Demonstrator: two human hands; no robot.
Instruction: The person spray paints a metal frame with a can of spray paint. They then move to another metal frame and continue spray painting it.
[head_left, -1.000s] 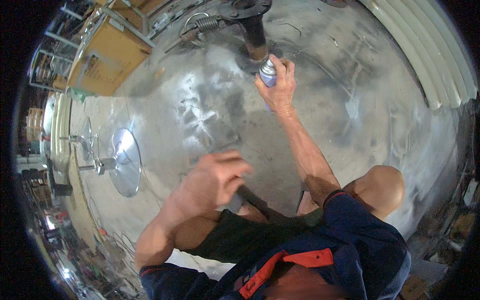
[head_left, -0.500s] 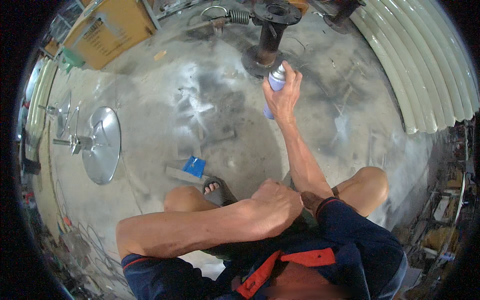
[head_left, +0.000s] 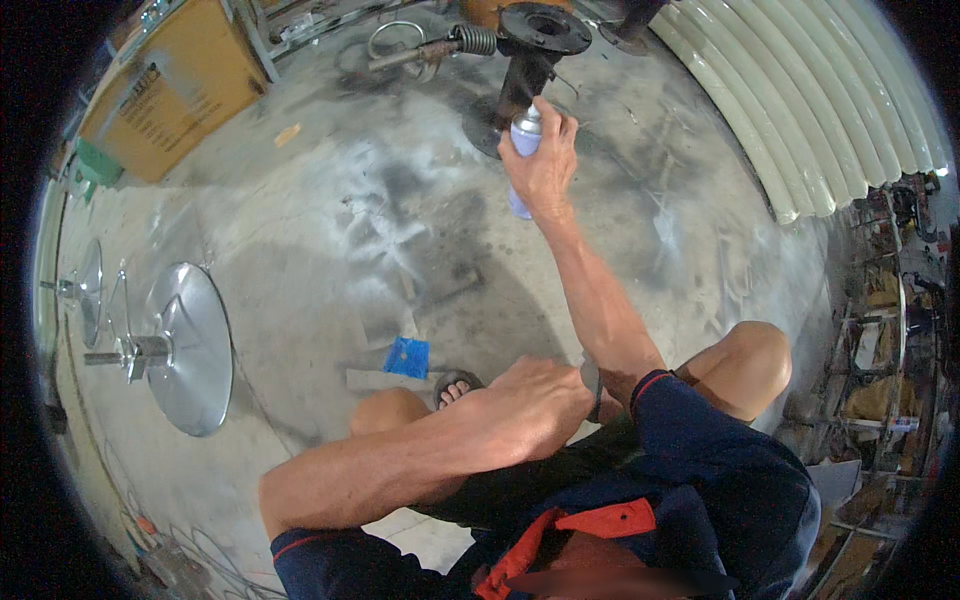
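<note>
My right hand (head_left: 541, 165) is wrapped around a lilac spray can (head_left: 520, 203), with the index finger at its silver top. The can is held upright, just in front of a dark metal post (head_left: 522, 82) with a round flange (head_left: 546, 30) on its upper end. The post's lower flange (head_left: 480, 130) is partly hidden by the can and my hand. Close to my lap, my left hand (head_left: 545, 402) is closed with its back up, beside my right forearm. Its fingertips and palm are hidden.
A coil spring (head_left: 472, 40) lies left of the post. Long pale wrapped tubes (head_left: 770, 110) line the right. Metal discs on shafts, the nearer disc (head_left: 195, 350) largest, stand at left near a cardboard box (head_left: 175, 100). A blue packet (head_left: 407, 357) lies by my foot.
The whole view has shifted, with the post and right hand now further left in it. My right hand still grips the can at the post, and my left hand stays closed by my forearm.
</note>
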